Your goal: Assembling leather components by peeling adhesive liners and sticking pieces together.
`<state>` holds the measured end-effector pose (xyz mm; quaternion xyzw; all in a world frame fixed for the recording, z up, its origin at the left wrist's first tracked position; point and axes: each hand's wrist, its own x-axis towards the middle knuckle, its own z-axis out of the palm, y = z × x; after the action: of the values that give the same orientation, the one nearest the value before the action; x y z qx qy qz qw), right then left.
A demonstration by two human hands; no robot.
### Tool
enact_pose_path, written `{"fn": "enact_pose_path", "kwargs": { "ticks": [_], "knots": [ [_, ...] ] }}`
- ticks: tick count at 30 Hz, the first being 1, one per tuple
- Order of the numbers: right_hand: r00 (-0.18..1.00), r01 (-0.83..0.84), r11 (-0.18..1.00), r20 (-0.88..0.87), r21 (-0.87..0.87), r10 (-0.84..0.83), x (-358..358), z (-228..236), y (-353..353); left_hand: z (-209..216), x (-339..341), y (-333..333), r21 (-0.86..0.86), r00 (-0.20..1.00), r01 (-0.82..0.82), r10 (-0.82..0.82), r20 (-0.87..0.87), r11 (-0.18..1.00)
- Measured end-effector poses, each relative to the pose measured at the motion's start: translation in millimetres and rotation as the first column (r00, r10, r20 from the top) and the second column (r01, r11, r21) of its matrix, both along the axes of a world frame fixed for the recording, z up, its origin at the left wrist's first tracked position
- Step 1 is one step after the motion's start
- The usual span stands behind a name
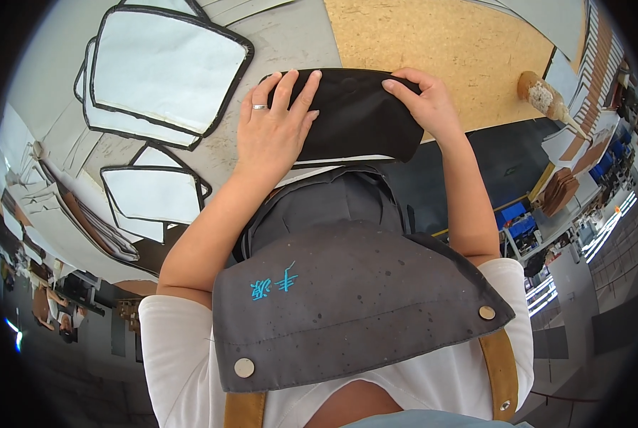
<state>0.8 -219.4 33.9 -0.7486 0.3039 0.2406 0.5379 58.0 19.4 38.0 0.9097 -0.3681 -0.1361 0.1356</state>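
A black panel [354,118] of fabric or leather, with rounded corners, lies at the table's near edge in front of me. A pale strip shows along its near side. My left hand [275,125], with a ring on one finger, rests on the panel's left part, fingers stretched out and spread, tips near the far edge. At the far right corner my right hand [433,103] pinches the panel, thumb on top and the other fingers at the edge, partly hidden.
To the left lie large white panels with black edging [166,71] and smaller ones [155,192]. A tan board [440,43] covers the table's right part, with a brown nozzle bottle [536,93] lying on it. Stacked sheets [84,214] lie at the left edge.
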Motion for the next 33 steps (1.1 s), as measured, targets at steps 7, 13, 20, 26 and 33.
{"fn": "enact_pose_path", "kwargs": {
  "ticks": [7, 13, 20, 26, 33],
  "knots": [
    [0.994, -0.098, 0.982, 0.029, -0.164, 0.105, -3, -1, 6, 1, 7, 0, 0.042, 0.998, 0.033, -0.035, 0.042, 0.999],
    [0.988, -0.121, 0.966, 0.065, -0.227, 0.139, -2, 2, 8, 3, 8, -14, -0.021, 0.996, 0.075, -0.076, -0.043, 0.997],
    [0.979, -0.172, 0.937, 0.056, -0.303, 0.198, -1, 7, 8, -11, -4, -36, -0.108, 0.952, 0.285, -0.295, -0.088, 0.952],
    [0.951, -0.164, 0.974, -0.238, 0.154, 0.197, 9, 48, -15, -12, -2, -30, -0.159, 0.944, 0.247, -0.274, -0.183, 0.956],
    [0.922, 0.387, 0.892, -0.112, 0.233, -0.371, -42, 22, -2, -10, -1, -35, -0.118, 0.948, 0.258, -0.275, -0.160, 0.959]
  ]
}}
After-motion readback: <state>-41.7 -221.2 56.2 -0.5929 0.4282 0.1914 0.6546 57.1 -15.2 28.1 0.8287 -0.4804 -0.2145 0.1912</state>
